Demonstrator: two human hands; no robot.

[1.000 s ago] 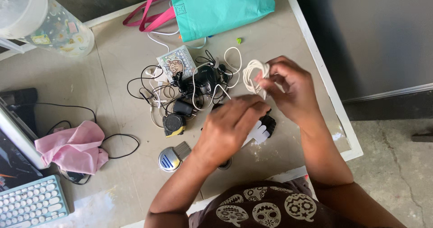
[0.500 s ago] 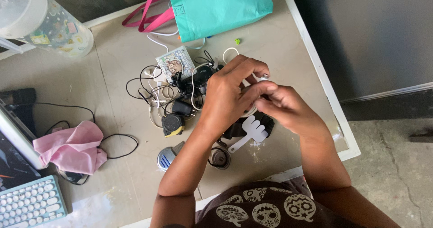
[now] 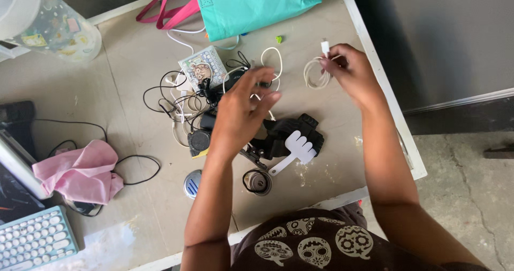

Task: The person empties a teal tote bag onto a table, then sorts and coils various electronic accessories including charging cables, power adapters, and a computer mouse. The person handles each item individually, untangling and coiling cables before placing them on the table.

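Beige table [image 3: 332, 158], white rim, scuffed top; grey concrete floor [image 3: 471, 196] to the right. Right hand [image 3: 350, 70] near far right edge, pinching coiled white cable [image 3: 317, 73], plug end sticking up. Left hand [image 3: 241, 113] over cable tangle [image 3: 198, 97], fingers loosely spread, gripping nothing visible. Small printed box [image 3: 201, 67] in the tangle. Black glove [image 3: 289, 134] and white hand-shaped piece [image 3: 297, 149] just right of left hand. Teal bag [image 3: 257, 6] at far edge; pink cloth [image 3: 77, 172] and keyboard [image 3: 35, 239] at left.
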